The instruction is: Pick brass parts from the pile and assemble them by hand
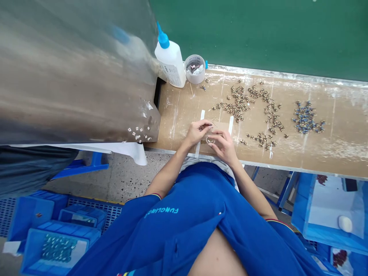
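Both of my hands meet over the cardboard-covered bench near its front edge. My left hand [197,132] is closed in a pinch, and what lies between its fingertips is too small to make out. My right hand [224,145] is closed, thumb and fingers curled round a small pale ring-shaped piece [210,140]. Beneath the hands is a brown cardboard patch [220,125], flanked by a white tape strip [202,115] on the left and another tape strip [231,125] on the right. To the right lie many small gold-coloured metal pieces [238,103] in loose groups.
A pile of blue-and-gold pieces [306,118] lies farther right. At the back left stand a white bottle [171,63] with a blue nozzle and a tape roll [194,76] holding scraps. Left is a metal surface [86,84] with small white bits. Blue crates [57,245] stand below.
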`<state>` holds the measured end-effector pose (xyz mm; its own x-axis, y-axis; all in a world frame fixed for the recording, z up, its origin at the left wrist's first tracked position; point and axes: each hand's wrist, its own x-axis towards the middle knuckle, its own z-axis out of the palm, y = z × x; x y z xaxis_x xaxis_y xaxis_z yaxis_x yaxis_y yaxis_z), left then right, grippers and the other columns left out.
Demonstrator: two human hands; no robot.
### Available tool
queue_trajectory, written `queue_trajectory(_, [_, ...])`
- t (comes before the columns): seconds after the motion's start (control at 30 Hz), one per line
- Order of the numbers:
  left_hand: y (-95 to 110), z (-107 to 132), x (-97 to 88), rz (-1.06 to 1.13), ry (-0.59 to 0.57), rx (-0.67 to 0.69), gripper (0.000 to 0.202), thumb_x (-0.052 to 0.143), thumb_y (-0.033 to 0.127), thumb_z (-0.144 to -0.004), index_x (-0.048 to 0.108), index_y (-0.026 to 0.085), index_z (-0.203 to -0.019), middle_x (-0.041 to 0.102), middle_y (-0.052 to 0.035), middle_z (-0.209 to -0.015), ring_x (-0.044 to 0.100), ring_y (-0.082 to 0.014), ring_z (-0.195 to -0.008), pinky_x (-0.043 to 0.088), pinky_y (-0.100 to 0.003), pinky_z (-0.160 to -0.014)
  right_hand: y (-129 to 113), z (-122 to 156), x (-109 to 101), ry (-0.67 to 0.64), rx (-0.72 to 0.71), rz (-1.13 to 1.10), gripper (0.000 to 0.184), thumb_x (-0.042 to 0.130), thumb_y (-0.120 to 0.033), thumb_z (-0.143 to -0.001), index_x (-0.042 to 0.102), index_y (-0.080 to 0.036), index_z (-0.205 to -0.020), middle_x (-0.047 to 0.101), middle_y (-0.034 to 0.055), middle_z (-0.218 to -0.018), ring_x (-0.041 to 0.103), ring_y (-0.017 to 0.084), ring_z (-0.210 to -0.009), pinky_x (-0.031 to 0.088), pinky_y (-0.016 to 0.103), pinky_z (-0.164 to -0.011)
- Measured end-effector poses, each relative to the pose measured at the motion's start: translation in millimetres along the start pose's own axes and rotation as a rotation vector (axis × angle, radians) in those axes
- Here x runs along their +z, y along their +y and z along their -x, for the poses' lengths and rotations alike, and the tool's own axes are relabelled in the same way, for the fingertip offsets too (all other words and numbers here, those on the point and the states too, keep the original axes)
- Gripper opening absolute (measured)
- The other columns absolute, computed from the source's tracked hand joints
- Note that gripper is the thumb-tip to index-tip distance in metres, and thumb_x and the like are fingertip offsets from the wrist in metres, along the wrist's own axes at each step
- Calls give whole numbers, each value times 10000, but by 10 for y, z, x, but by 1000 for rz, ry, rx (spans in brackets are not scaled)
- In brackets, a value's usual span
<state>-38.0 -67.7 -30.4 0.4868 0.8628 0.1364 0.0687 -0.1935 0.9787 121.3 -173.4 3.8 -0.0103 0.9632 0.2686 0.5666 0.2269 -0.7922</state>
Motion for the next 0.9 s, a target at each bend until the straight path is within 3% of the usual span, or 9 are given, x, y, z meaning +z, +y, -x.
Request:
queue_trajectory(0.1, [-3, -3, 7, 8, 8, -14, 232, 681, 361, -915, 761, 144, -934, 783, -71, -917, 701, -137, -773, 550, -232, -713, 174, -106, -199, 133, 58, 69, 310, 578, -506, -1024, 746, -254, -1089, 714, 113, -1106, 662, 290, -1090, 550, 490, -971])
queue_trajectory(0.23, [-17, -8, 17, -9, 15, -44, 220, 696, 348, -893, 757, 139, -928, 775, -68, -887, 699, -140, -774, 546, -234, -706, 489, -256, -458, 305, 266, 240, 228, 569, -408, -1010, 692, -226, -947, 680, 79, -934, 638, 232, -832, 554, 402, -802])
queue_trajectory(0.37, [-24, -10, 20, -16, 17, -70, 208, 696, 335, -892, 751, 139, -933, 774, -67, -895, 698, -142, -787, 549, -240, -717, 688, -335, -489, 340, 343, 311, 154, 600, -333, -951, 635, -229, -842, 653, 57, -858, 596, 203, -721, 538, 371, -730])
queue_trajectory(0.53, [-17, -6, 17, -5, -2, -77, 212, 691, 337, -908, 746, 135, -945, 775, -72, -916, 695, -139, -798, 558, -246, -744, 706, -403, -481, 286, 339, 318, 59, 629, -179, -838, 620, -235, -822, 652, 51, -879, 598, 205, -746, 547, 382, -766])
queue_trajectory(0.7, [-1, -10, 3, -9, -36, -80, 206, 690, 320, -906, 746, 129, -962, 768, -70, -900, 686, -138, -776, 540, -237, -706, 625, -436, -504, 281, 380, 114, 42, 652, -190, -805, 633, -226, -813, 644, 7, -753, 579, 176, -669, 537, 349, -696])
queue_trajectory(0.8, [26, -18, -9, -56, -73, -43, 176, 673, 278, -913, 749, 130, -972, 771, -70, -911, 685, -138, -781, 535, -239, -716, 545, -435, -391, 310, 361, -91, 116, 675, -291, -839, 700, -214, -921, 700, 22, -806, 636, 177, -711, 559, 339, -692])
queue_trajectory(0.9, [44, -21, -10, -109, -87, -22, 156, 660, 260, -931, 751, 138, -967, 782, -76, -949, 694, -146, -810, 542, -254, -757, 463, -428, -214, 237, 379, -270, 211, 729, -420, -843, 726, -218, -906, 750, 44, -857, 690, 194, -773, 599, 359, -738])
